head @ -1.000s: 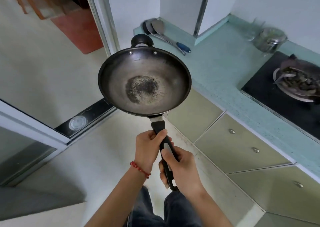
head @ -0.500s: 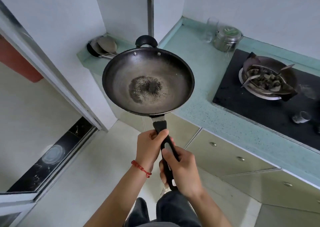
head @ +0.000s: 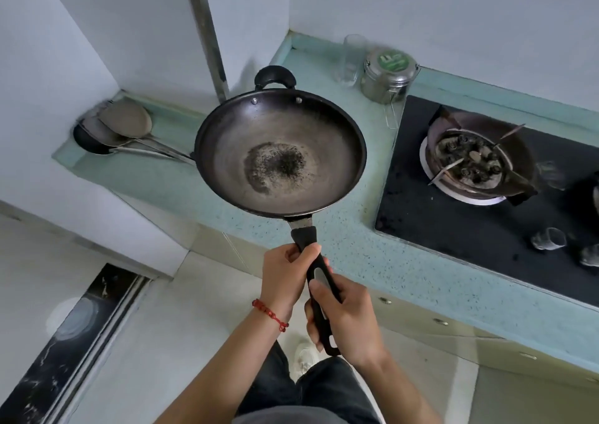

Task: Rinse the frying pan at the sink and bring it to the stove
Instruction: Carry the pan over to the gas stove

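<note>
The dark round frying pan [head: 280,151] hangs level in the air over the teal counter's left part, with a burnt patch at its middle and a small loop handle at its far rim. Both hands grip its long black handle: my left hand [head: 285,271] nearer the pan, my right hand [head: 348,320] further back at the handle's end. The black stove top [head: 453,226] lies to the right, and its gas burner [head: 470,164] stands apart from the pan. No sink is in view.
Metal ladles [head: 123,125] lie in the counter's left corner. A clear glass [head: 351,57] and a lidded steel jar [head: 387,73] stand at the back by the wall. Stove knobs [head: 549,239] sit at the right. Cabinet drawers [head: 421,320] run below the teal counter [head: 405,271].
The view has swung right from the doorway toward the counter. The pan, still held in both hands, now hangs over the counter, closer to the stove.
</note>
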The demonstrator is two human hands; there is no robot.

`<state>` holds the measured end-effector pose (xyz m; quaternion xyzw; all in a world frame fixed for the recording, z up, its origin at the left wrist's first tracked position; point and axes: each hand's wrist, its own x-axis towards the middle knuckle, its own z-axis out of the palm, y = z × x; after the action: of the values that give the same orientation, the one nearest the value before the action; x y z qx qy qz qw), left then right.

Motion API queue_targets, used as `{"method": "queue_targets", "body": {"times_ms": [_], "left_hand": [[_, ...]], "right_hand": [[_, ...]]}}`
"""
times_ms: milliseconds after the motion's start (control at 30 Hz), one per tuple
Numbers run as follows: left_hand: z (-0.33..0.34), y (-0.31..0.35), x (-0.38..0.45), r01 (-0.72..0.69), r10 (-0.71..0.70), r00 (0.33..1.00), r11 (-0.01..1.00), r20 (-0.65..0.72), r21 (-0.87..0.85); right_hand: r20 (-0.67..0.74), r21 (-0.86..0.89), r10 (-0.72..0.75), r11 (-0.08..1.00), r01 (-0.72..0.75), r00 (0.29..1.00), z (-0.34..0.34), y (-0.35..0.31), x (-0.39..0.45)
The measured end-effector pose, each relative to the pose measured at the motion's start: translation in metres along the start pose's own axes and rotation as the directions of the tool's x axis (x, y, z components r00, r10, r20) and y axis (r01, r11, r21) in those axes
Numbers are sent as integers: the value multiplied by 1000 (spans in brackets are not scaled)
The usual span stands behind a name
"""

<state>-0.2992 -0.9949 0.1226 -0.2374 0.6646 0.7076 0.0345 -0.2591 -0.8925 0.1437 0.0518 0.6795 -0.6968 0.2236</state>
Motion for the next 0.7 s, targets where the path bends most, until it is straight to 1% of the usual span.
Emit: {"method": "queue_targets", "body": {"times_ms": [200,400,533,700], "left_hand": [[-2,12,54,49,-51,989,999,141,16],[-1,17,96,60,-70,974,997,216,51],[5,19,115,83,-95,969,995,226,61],[15,15,128,113,-123,970,992,209,58]], "right_hand": [[-115,46,10,999,-5,993,12,-10,44],[-177,74,36,997,-23,984,18,-13,79],[-205,74,32,997,-17,978,16,-15,97],[-201,86,55,996,-38,978,5,-13,111]]}}
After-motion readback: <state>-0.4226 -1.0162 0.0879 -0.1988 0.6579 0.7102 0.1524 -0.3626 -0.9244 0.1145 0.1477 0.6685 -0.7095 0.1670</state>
